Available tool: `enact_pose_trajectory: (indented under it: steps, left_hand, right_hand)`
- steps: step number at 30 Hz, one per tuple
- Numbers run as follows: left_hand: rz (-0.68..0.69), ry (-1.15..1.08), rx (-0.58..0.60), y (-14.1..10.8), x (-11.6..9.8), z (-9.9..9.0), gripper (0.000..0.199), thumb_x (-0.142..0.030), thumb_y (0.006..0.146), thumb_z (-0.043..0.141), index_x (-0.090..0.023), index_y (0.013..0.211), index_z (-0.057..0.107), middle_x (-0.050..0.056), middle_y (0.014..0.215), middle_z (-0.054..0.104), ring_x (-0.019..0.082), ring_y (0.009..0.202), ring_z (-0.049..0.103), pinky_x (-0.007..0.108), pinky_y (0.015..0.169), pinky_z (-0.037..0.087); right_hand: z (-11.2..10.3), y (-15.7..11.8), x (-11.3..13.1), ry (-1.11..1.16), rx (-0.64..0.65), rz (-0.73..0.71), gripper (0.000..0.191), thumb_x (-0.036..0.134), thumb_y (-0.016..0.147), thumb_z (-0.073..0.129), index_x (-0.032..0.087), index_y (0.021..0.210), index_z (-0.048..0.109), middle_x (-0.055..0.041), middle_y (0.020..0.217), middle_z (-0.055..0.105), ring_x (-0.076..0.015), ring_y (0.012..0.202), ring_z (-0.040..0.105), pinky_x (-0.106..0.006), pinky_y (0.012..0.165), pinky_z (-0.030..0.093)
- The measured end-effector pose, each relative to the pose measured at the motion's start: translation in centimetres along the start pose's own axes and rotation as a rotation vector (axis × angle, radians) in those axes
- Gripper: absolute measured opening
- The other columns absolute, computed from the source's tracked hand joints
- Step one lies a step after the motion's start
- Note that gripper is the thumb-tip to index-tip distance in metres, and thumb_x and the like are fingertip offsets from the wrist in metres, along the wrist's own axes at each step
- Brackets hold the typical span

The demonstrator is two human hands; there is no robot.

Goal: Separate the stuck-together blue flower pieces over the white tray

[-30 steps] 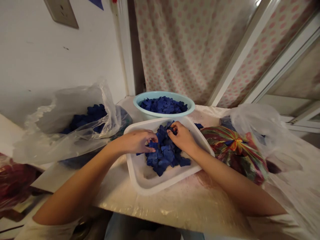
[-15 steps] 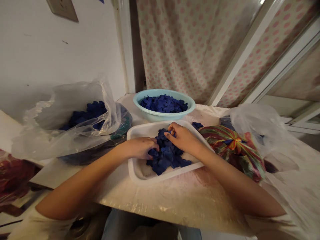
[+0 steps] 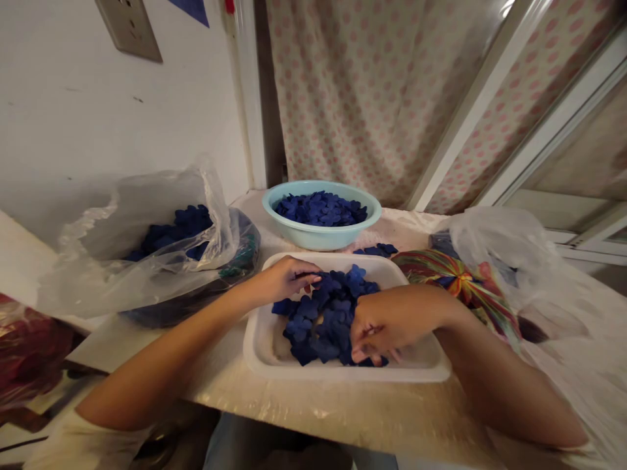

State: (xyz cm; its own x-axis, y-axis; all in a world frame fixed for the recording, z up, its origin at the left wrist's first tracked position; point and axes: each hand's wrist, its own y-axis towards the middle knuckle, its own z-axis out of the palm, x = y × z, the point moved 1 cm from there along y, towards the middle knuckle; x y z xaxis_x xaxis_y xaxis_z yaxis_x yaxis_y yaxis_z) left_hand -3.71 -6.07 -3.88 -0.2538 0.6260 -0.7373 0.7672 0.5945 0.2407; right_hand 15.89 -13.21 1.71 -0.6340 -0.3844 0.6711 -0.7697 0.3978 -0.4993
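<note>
A white tray (image 3: 274,373) holds a loose heap of dark blue flower-shaped pieces (image 3: 337,307), thin like cloth petals. My left hand (image 3: 287,279) is at the heap's back left edge, thumb and fingers closing on a blue piece. My right hand (image 3: 392,320) reaches over the tray's right side. Its fingers curl down into the front right of the heap, slightly blurred, and their tips are partly hidden, so what they grip cannot be made out.
Behind the tray stands a light blue basin (image 3: 321,238) full of similar blue pieces, with a few loose ones (image 3: 377,250) nearby. An open clear plastic bag (image 3: 122,287) is at the left. A striped, knotted bag (image 3: 460,284) and another clear bag (image 3: 504,241) lie right.
The tray has turned to sit squarer to me, and the heap has spread. My left hand moved toward the back; my right hand came forward and right, from the heap's back to its front.
</note>
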Motion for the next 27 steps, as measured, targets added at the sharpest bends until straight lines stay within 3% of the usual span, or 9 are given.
enact_pose_trajectory:
  steps: [1, 5, 7, 11, 14, 16, 23, 25, 27]
  left_hand:
    - [-0.008, -0.015, -0.018, 0.0, -0.1, 0.0, 0.025, -0.031, 0.085, 0.047, -0.014, 0.084, 0.066, 0.004, 0.072, 0.067, 0.011, 0.060, 0.058, 0.018, 0.054, 0.044]
    - [-0.096, -0.098, -0.117, -0.1, -0.4, 0.3, 0.024, -0.035, 0.081, 0.053, -0.014, 0.079, 0.064, 0.001, 0.062, 0.061, 0.009, 0.052, 0.056, 0.017, 0.048, 0.042]
    - [-0.139, -0.167, -0.171, -0.1, -0.6, 0.4, 0.024, -0.037, 0.079, 0.055, -0.014, 0.080, 0.064, 0.000, 0.061, 0.061, 0.009, 0.052, 0.056, 0.017, 0.048, 0.043]
    - [-0.136, -0.249, -0.188, 0.0, -0.3, 0.7, 0.025, -0.037, 0.080, 0.055, -0.013, 0.079, 0.063, 0.001, 0.062, 0.062, 0.008, 0.051, 0.055, 0.017, 0.048, 0.044]
    - [-0.124, -0.252, -0.235, 0.1, 0.4, 0.7, 0.026, -0.037, 0.082, 0.052, -0.012, 0.081, 0.063, 0.004, 0.066, 0.063, 0.008, 0.052, 0.055, 0.019, 0.049, 0.045]
    - [-0.130, -0.234, -0.256, 0.3, 0.8, 0.7, 0.026, -0.036, 0.082, 0.051, -0.012, 0.080, 0.061, 0.004, 0.067, 0.063, 0.008, 0.052, 0.055, 0.019, 0.051, 0.045]
    - [-0.050, -0.102, -0.287, 0.4, 0.2, 0.6, 0.030, -0.034, 0.077, 0.059, -0.015, 0.100, 0.056, 0.002, 0.073, 0.061, 0.010, 0.063, 0.056, 0.021, 0.058, 0.045]
    - [-0.070, -0.083, -0.259, 0.3, 0.0, 0.6, 0.023, -0.034, 0.080, 0.054, -0.014, 0.089, 0.060, 0.001, 0.068, 0.059, 0.008, 0.057, 0.052, 0.019, 0.053, 0.043]
    - [-0.094, -0.085, -0.278, 0.3, 0.1, 0.5, 0.022, -0.034, 0.080, 0.053, -0.013, 0.080, 0.062, 0.000, 0.063, 0.056, 0.007, 0.053, 0.047, 0.018, 0.048, 0.039]
  right_hand:
    - [-0.2, 0.1, 0.0, -0.031, -0.095, -0.012, 0.023, 0.024, 0.083, 0.047, 0.015, 0.074, 0.067, -0.0002, 0.060, 0.063, -0.0087, 0.046, 0.054, -0.019, 0.044, 0.036]
    - [-1.6, 1.0, -0.8, -0.249, -0.746, -0.025, 0.020, 0.032, 0.081, 0.054, 0.015, 0.074, 0.062, -0.0007, 0.064, 0.061, -0.0115, 0.058, 0.054, -0.021, 0.054, 0.037]
    - [-2.1, 1.5, -1.3, -0.303, -0.900, -0.008, 0.020, 0.035, 0.076, 0.061, 0.015, 0.082, 0.061, -0.0029, 0.074, 0.063, -0.0140, 0.067, 0.055, -0.023, 0.060, 0.038]
    - [-2.4, 2.5, -2.5, -0.411, -0.896, 0.062, 0.015, 0.030, 0.079, 0.059, 0.016, 0.079, 0.061, -0.0045, 0.075, 0.063, -0.0153, 0.069, 0.055, -0.024, 0.062, 0.036]
    - [-2.7, 2.5, -3.4, -0.453, -0.969, 0.266, 0.012, 0.023, 0.080, 0.055, 0.015, 0.073, 0.061, -0.0056, 0.072, 0.062, -0.0151, 0.064, 0.054, -0.025, 0.058, 0.033]
    - [-2.9, 2.4, -3.9, -0.448, -0.975, 0.320, 0.013, 0.022, 0.079, 0.055, 0.015, 0.071, 0.059, -0.0050, 0.070, 0.060, -0.0145, 0.062, 0.052, -0.024, 0.057, 0.032]
    - [-2.8, 3.2, -3.4, -0.107, -0.624, -0.115, 0.021, 0.030, 0.082, 0.050, 0.014, 0.074, 0.058, 0.0005, 0.066, 0.055, -0.0108, 0.060, 0.048, -0.021, 0.056, 0.037]
    - [-2.8, 3.4, -3.4, -0.083, -0.606, -0.128, 0.023, 0.033, 0.082, 0.051, 0.014, 0.073, 0.058, 0.0006, 0.064, 0.055, -0.0109, 0.059, 0.048, -0.021, 0.056, 0.038]
    - [-2.8, 3.4, -3.7, -0.107, -0.653, -0.055, 0.024, 0.034, 0.082, 0.051, 0.014, 0.071, 0.058, -0.0005, 0.063, 0.057, -0.0117, 0.058, 0.050, -0.021, 0.055, 0.038]
